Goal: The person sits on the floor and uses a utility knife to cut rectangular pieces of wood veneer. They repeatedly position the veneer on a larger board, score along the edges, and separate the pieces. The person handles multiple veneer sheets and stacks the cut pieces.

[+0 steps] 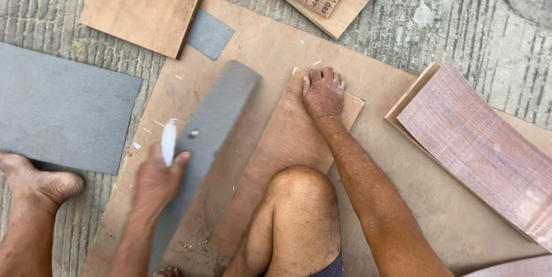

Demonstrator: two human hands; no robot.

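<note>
The left hand [154, 180] was closed around a white-handled tool [168, 141], beside a long grey strip [210, 133] that lay tilted across the large plywood sheet [270, 41]. The right hand [323, 92] pressed flat, fingers curled over the far edge, on a narrow plywood board [287, 150] held under the knee [302, 188].

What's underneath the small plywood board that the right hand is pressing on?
The small plywood board lies on a large plywood sheet, which shows around it. The right hand presses its far end and a knee covers its near part. What lies directly beneath cannot be seen.
</note>
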